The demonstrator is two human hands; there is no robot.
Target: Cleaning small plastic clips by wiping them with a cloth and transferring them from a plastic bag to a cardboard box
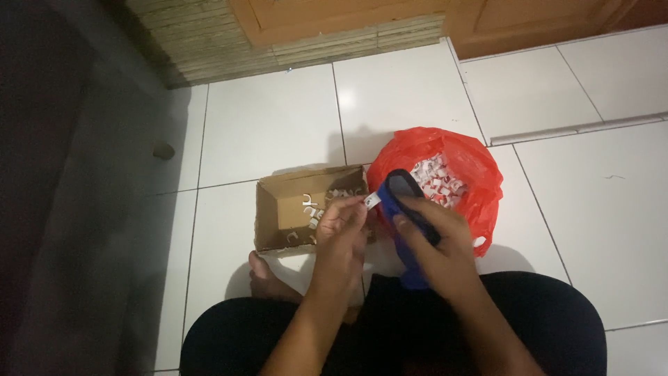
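Sitting on a white tile floor (278, 125), legs crossed in dark trousers, a person works w/ both hands just above the knees. Left hand (341, 226) is closed, fingers pinched narrow on a small white piece (372, 200) held up at the fingertips; can't tell exactly what the piece is, too small & dim. Right hand (435, 233) is wrapped around a blue-and-black tool (407, 202), handle running down toward the lap, dark head pointing up & touching or nearly touching the white piece.

Behind the left hand, an open brown cardboard box (275, 209) lies on the floor w/ a few small white clips (311, 209) scattered inside, mostly toward its right half. Just right of the box, touching or nearly so, sits a red plastic bag (480, 174), mouth open, holding a heap of small white-and-red pieces (435, 179). The tool's head overlaps the bag's left edge in this view.

A bare foot (264, 275) shows under the left forearm, near the box's front edge. Far edge of the floor meets a woven mat (209, 42) & wooden door panels (334, 17). Left side of the view is dark, detail not readable.
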